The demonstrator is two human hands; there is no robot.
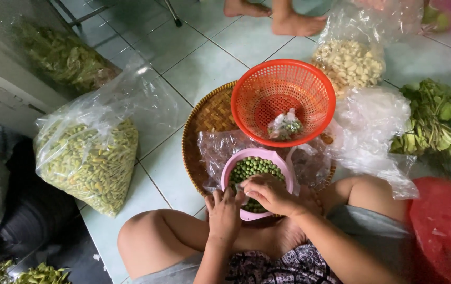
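Note:
A pink bowl (280, 160) full of small green berries (252, 167) sits on a round woven tray (208, 119) in front of my crossed legs. My left hand (224, 212) hovers at the bowl's near rim, fingers curled together. My right hand (270, 193) lies over the berries, fingertips pinched next to the left hand. Whatever the fingers hold is too small to see. Behind the bowl stands an orange mesh basket (267, 87) with a small clear bag of green bits (285, 126) inside.
A large clear bag of green chillies (94, 165) stands left on the tiled floor. A bag of pale peeled cloves (349, 63) and leafy greens (438, 121) lie at right, with a red bag (446, 226). Another person's bare feet (283, 18) are at the top.

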